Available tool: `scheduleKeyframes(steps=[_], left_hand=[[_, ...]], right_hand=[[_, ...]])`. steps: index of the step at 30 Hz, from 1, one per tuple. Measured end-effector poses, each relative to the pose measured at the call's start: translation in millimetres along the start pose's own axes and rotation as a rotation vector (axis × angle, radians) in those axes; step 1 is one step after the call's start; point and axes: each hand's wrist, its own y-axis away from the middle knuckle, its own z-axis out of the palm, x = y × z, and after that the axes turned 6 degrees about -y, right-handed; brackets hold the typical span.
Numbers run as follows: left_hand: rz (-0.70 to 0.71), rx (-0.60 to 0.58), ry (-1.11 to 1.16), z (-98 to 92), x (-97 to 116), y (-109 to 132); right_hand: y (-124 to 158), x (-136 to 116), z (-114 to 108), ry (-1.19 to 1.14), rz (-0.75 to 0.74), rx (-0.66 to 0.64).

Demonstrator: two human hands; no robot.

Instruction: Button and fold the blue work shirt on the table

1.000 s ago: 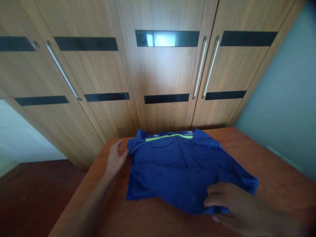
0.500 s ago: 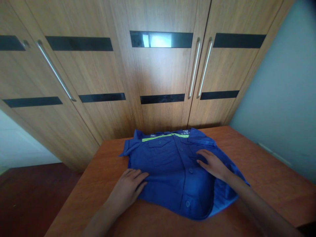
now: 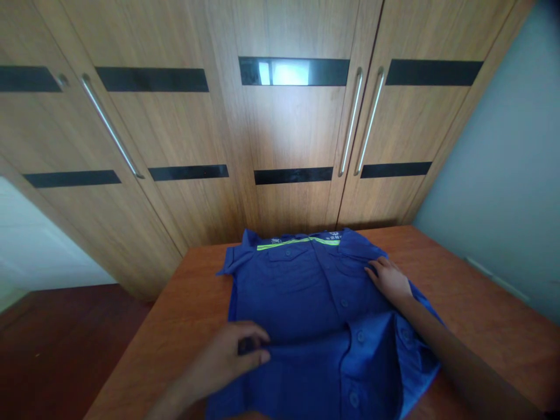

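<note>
A dark blue short-sleeved work shirt [image 3: 289, 297] lies front up, collar away from me, with buttons and a yellow-green stripe across the chest. At its lower left side, my left hand [image 3: 231, 359], slightly blurred, pinches the cloth between thumb and fingers. A raised fold runs from there across the front, and the hem spreads toward me past the bottom of the view. My right hand [image 3: 391, 283] rests on the right side of the shirt below the chest pocket, palm down, fingers slightly bent over the cloth.
The shirt lies on a reddish-brown wooden surface [image 3: 192, 291]. Behind it stands a wooden wardrobe [image 3: 293, 128] with long metal handles and dark strips. A pale blue wall [image 3: 490, 192] borders the right side, and dark red floor [image 3: 65, 332] shows at the left.
My left hand has moved toward me and taken hold of the cloth. The shirt's lower part is now drawn nearer and folded up across the front. My right hand has shifted slightly right.
</note>
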Motion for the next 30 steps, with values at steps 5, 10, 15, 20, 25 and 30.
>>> scheduleKeyframes(steps=[5,10,15,20,25,30], left_hand=[[-0.372,0.427,-0.28,-10.8,-29,-40],[-0.48,0.303,-0.552,-8.9,-41,-65],[-0.514,0.324,-0.57,-6.6,-47,-70],[-0.46,0.362,-0.525,-9.3,-50,-68],[-0.312,0.388,-0.376,-5.1,-51,-72],[-0.175,0.397,-0.124,11.2,-51,-79]], right_hand=[[0,-2,-2,-0.015,0.005,-0.042],[-1,-4,-2,-0.027,0.031,-0.065],[-3,-3,-4,-0.041,0.035,-0.076],[-4,-3,-4,-0.05,0.043,-0.08],[0,-2,-4,-0.052,0.067,-0.081],[14,0,-4,-0.044,0.112,-0.067]])
